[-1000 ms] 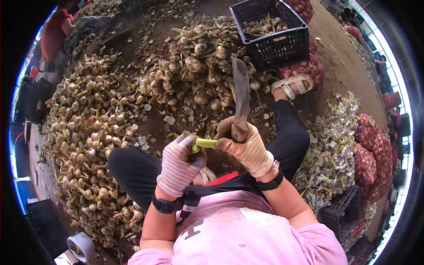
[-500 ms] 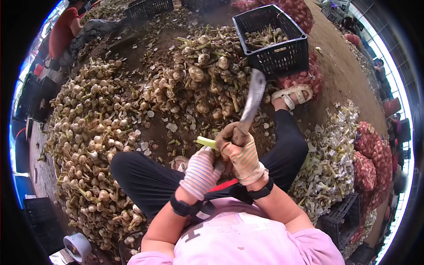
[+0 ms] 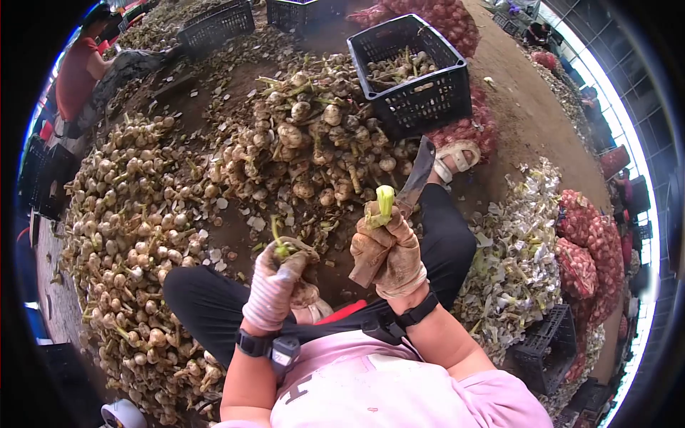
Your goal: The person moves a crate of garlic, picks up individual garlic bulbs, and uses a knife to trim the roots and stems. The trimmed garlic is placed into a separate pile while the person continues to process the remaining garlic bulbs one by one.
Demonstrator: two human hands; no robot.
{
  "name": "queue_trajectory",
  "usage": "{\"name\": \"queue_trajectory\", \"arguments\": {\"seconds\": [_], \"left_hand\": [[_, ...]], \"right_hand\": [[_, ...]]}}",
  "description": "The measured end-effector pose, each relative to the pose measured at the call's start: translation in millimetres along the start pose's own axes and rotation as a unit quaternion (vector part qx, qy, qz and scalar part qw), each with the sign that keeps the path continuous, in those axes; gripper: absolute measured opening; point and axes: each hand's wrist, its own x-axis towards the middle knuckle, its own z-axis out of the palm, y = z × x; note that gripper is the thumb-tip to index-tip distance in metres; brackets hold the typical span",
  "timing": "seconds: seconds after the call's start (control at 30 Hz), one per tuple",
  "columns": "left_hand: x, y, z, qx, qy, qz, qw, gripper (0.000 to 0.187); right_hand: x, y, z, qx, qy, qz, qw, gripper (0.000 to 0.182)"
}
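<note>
Both hands wear striped, soiled gloves. My left hand (image 3: 273, 284) is closed round a garlic bulb (image 3: 305, 291) with loose skins and a green stem end. My right hand (image 3: 389, 251) is closed on the handle of a knife (image 3: 416, 175), whose broad blade points up and to the right. A pale green cut stem piece (image 3: 385, 202) stands up at the fingers of the same hand. The two hands are apart above my crossed legs. In front of them lies a heap of untrimmed garlic (image 3: 307, 135).
More garlic (image 3: 143, 250) is heaped at left. A black crate (image 3: 421, 93) holds some garlic beyond my sandalled foot (image 3: 457, 158). Peelings (image 3: 517, 250), red net sacks (image 3: 589, 242) and another crate (image 3: 546, 346) lie at right. A person (image 3: 77, 78) sits at upper left.
My hands have moved apart, the left with the bulb going left and down. The cut stem piece now shows at my right hand, and the blade has tipped lower. The whole view has shifted slightly.
</note>
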Motion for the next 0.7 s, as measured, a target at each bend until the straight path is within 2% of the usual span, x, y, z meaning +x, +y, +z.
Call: {"name": "queue_trajectory", "arguments": {"seconds": [0.07, 0.1, 0.13, 0.17, 0.2, 0.23, 0.27, 0.33, 0.37, 0.4, 0.47, 0.53, 0.7], "left_hand": [[-5.9, 14.9, 3.0, -0.047, -0.052, -0.005, 0.998, 0.013], [-8.3, 18.1, 7.0, -0.047, -0.049, -0.004, 0.998, 0.013], [-10.7, 19.6, 14.4, -0.066, -0.019, 0.033, 0.997, 0.014], [-13.0, 21.8, 21.0, -0.084, 0.012, 0.069, 0.994, 0.016], [-14.3, 25.9, 25.8, -0.102, 0.019, 0.065, 0.992, 0.021], [-14.4, 27.1, 31.6, -0.11, 0.027, 0.069, 0.991, 0.023], [-14.7, 26.9, 36.9, -0.118, 0.034, 0.073, 0.99, 0.025], [-10.4, 18.1, 42.0, -0.127, 0.025, 0.099, 0.987, 0.026], [-12.0, 19.1, 42.1, -0.13, 0.017, 0.076, 0.989, 0.025], [-13.4, 20.2, 42.7, -0.133, 0.008, 0.052, 0.99, 0.023], [-9.1, 17.9, 46.4, -0.138, 0.03, 0.065, 0.988, 0.021], [-4.8, 11.9, 44.9, -0.142, 0.052, 0.078, 0.985, 0.019], [-0.4, 3.8, 36.7, -0.14, 0.057, 0.09, 0.984, 0.016]], "right_hand": [[1.5, 4.8, 2.9, -0.016, 0.012, -0.035, 0.999, 0.018], [1.1, 7.2, 11.0, -0.086, 0.027, -0.088, 0.992, 0.019], [-0.2, 9.4, 15.2, -0.084, 0.026, -0.084, 0.993, 0.019], [-2.2, 11.7, 17.9, -0.22, 0.062, -0.131, 0.965, 0.019], [-4.4, 13.3, 21.3, -0.351, 0.095, -0.175, 0.915, 0.019], [-7.4, 12.6, 26.4, -0.416, 0.13, -0.175, 0.883, 0.018], [-8.7, 17.8, 26.2, -0.415, 0.128, -0.17, 0.885, 0.018], [-10.3, 28.2, 26.6, -0.436, 0.082, -0.254, 0.86, 0.02], [-5.8, 31.1, 15.2, -0.481, 0.046, -0.31, 0.819, 0.022], [-4.7, 32.7, 10.3, -0.482, 0.044, -0.308, 0.819, 0.022], [-6.7, 35.6, 4.9, -0.51, 0.005, -0.311, 0.802, 0.021], [-8.7, 39.5, 5.9, -0.506, 0.003, -0.301, 0.808, 0.02], [-7.7, 43.9, 3.8, -0.472, 0.044, -0.229, 0.85, 0.021]]}}
